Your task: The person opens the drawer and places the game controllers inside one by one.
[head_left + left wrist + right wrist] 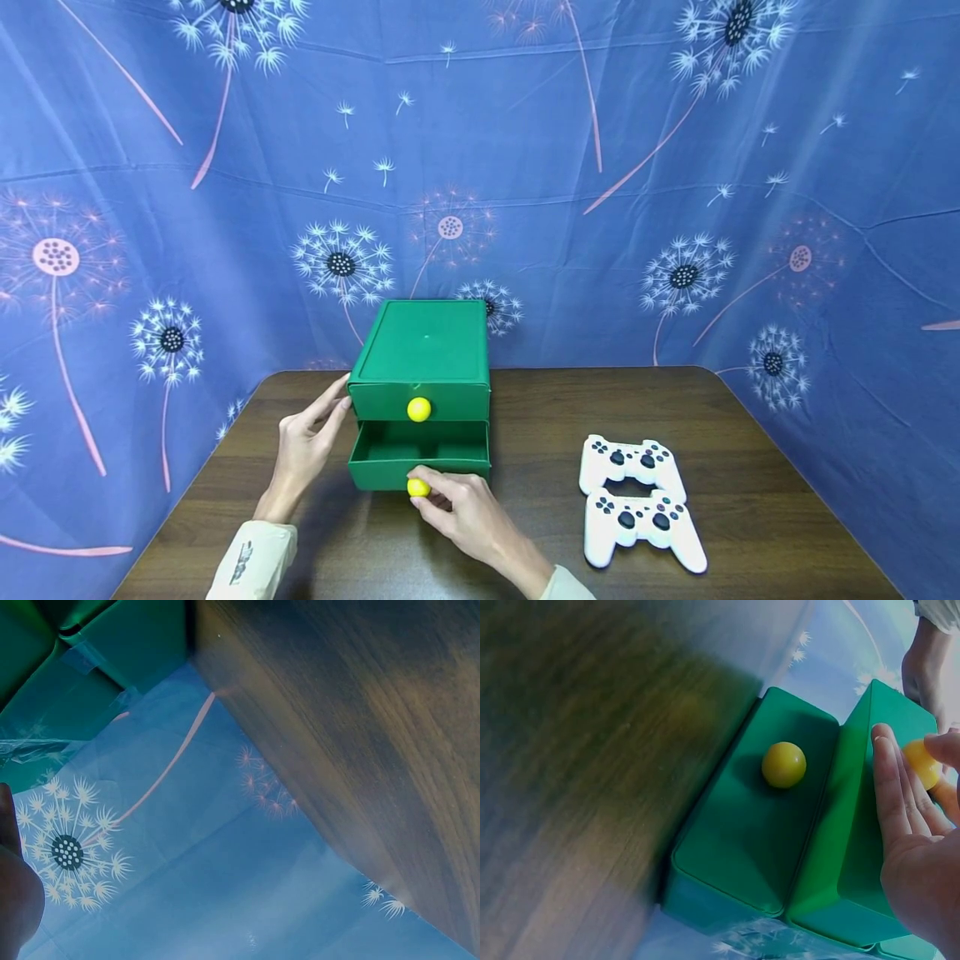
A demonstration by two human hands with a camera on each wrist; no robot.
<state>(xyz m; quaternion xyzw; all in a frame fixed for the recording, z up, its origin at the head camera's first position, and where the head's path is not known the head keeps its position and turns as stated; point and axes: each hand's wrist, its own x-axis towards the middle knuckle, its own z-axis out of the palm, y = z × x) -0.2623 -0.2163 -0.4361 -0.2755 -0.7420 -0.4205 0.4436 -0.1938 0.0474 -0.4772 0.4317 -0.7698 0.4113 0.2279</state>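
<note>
A green two-drawer box stands on the table with a yellow ball knob on its upper drawer, which is closed. The lower drawer is pulled out part way, its inside showing. My right hand pinches the lower drawer's yellow knob between thumb and fingers; in the right wrist view other fingers extend along the drawer front. With fingers extended, my left hand touches the box's left side near the upper front corner. Only a bit of that hand shows in the left wrist view.
Two white game controllers lie one in front of the other at the right on the brown wooden table. Behind the table hangs a blue cloth with a dandelion print. Clear tape shows on the box in the left wrist view.
</note>
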